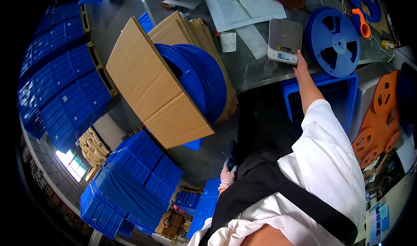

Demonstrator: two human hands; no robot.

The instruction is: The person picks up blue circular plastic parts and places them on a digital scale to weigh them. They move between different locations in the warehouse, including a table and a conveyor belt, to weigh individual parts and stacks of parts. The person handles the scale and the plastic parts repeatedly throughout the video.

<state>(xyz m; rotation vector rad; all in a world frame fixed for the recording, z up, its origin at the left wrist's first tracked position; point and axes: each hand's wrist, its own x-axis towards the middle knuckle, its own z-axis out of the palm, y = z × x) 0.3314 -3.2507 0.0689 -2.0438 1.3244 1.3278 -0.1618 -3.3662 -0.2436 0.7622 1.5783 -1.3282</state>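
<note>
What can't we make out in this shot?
All in the head view:
Dark item in the left hand: edge-on and small, face unseen.
Right hand at the scale: fingertips too small to tell pressing from touching.
Blue reel stack: left part hidden by cardboard.
Blue crate: partly covered by right forearm and blue reel.
Paper sheets: writing too small.

On the table (251, 76), a scale (284, 37) lies right of papers (263, 5), left of a reel (339, 42).
</note>
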